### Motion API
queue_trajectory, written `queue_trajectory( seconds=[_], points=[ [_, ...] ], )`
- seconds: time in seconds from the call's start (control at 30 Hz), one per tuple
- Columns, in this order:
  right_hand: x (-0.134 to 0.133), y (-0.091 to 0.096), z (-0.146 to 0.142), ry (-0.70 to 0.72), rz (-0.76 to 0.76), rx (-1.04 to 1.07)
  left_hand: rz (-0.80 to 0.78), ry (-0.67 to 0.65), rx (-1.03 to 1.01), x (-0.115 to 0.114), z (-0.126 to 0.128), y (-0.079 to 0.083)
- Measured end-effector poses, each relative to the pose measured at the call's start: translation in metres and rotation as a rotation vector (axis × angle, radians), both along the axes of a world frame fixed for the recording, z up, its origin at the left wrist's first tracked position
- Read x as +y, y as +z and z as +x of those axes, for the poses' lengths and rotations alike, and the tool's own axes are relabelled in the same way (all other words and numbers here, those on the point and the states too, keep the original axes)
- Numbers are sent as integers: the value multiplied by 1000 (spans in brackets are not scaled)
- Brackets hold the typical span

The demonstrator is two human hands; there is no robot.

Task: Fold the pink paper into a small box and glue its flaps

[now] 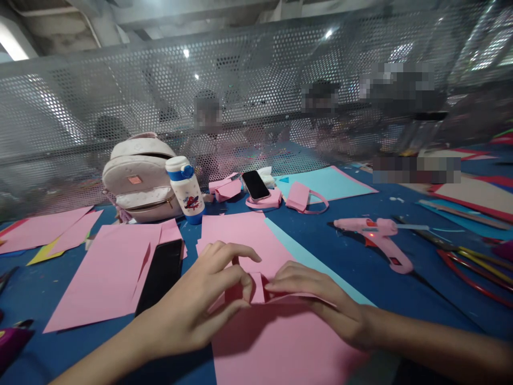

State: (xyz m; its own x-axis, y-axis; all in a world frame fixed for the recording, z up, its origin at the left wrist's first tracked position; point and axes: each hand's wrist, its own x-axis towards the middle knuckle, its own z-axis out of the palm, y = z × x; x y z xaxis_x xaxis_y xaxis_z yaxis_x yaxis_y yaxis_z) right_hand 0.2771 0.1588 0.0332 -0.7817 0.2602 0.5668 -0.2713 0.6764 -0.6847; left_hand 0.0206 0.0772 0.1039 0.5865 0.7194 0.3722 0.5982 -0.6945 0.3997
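Note:
Both my hands hold a small folded piece of pink paper (257, 287) above larger pink sheets (280, 342). My left hand (218, 289) pinches its left side between thumb and curled fingers, with one finger arched above. From the right, my right hand (320, 299) grips the piece, fingers on top and thumb side partly hidden beneath. Light blue paper (312, 254) shows under the right edge of the pink stack. To the right lies a pink hot glue gun (374, 235) with a red light on it.
A black phone (162, 270) lies on pink paper at left. Behind stand a white backpack (140, 176) and a bottle (186, 192). Another phone (255, 184) rests by small pink paper bags (298, 197). Scissors (476, 267) lie at right; a perforated metal screen (248, 80) rises behind.

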Motion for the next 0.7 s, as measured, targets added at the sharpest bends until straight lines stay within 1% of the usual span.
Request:
queue_trajectory(
  seconds=[0.13,0.23,0.4,0.5,0.7],
  points=[
    [1,-1,-1,18,15,23,-2,-33,54,-1,-3,3],
    [1,-1,-1,14,12,18,-12,-32,42,-1,-3,3],
    [0,1,1,-47,-37,-9,-83,-17,-67,0,2,-6],
    [0,0,1,-55,-29,-19,-125,-15,-142,2,5,-13],
    [0,0,-1,-22,29,5,-82,13,-313,6,9,-24]
  ],
)
